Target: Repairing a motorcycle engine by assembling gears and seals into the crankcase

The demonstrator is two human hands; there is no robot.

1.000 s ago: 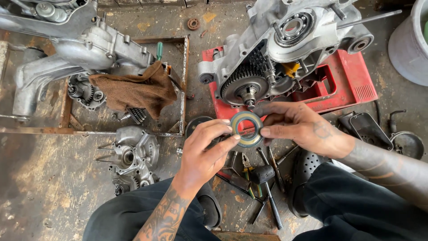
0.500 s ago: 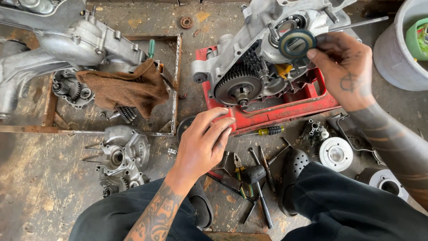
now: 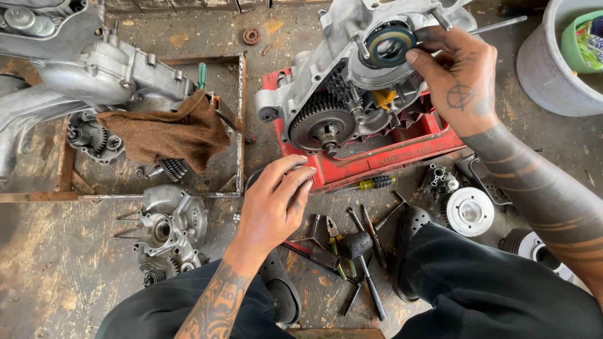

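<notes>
Nearest the camera, the person's 2 knees in dark trousers frame a cluster of hand tools [image 3: 352,251] lying on the stained workshop floor [image 3: 56,270]: pliers, a hammer and several drivers. The left hand [image 3: 276,201] hovers above them with fingers loosely curled together, gripping nothing; its fingertips reach the near edge of the red tray [image 3: 389,157]. A yellow-handled screwdriver [image 3: 370,183] lies just beside that edge. Left of the hand, a small aluminium housing [image 3: 166,223] rests on the floor; to the right, a round white hub [image 3: 470,211] lies near the right forearm.

Farther out, the red tray carries the engine crankcase [image 3: 326,75], its large toothed gear [image 3: 317,122] facing the camera. The right hand [image 3: 455,75] pinches a ring-shaped oil seal [image 3: 389,45] between thumb and fingertips, holding it against the upper bore of the crankcase. On the far left, a brown rag [image 3: 169,132] drapes over a metal frame beside a second crankcase half [image 3: 81,69]. A grey bucket [image 3: 553,75] stands at the far right.
</notes>
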